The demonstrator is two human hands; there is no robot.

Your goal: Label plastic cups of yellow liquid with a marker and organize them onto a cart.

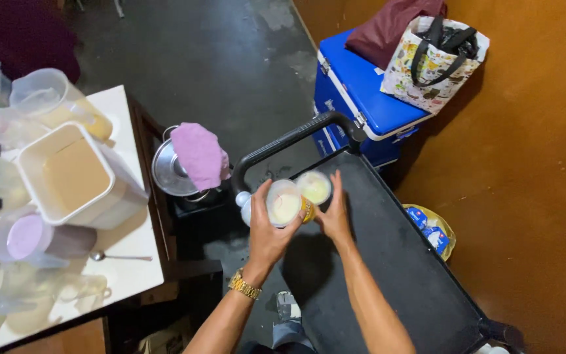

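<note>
**Both hands on cups over the cart**

Gripping a clear plastic cup (pixel 284 203) of pale yellow drink, the left hand (pixel 266 229) holds it above the black cart (pixel 401 262), near its handle (pixel 289 139). Beside it, the right hand (pixel 334 213) seems to clasp a second cup (pixel 314 187), touching the first. At left, a white table (pixel 122 262) carries a square tub (pixel 73 174) and a spoon (pixel 119 257).

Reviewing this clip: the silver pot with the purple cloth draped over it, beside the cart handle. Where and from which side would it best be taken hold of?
Probably by the cloth-covered edge. The silver pot sits low beside the white table, lid on, with the purple cloth draped over its side nearest the cart handle. Coming from above on that side looks best: the table blocks the other. Its handles are hidden.
</note>
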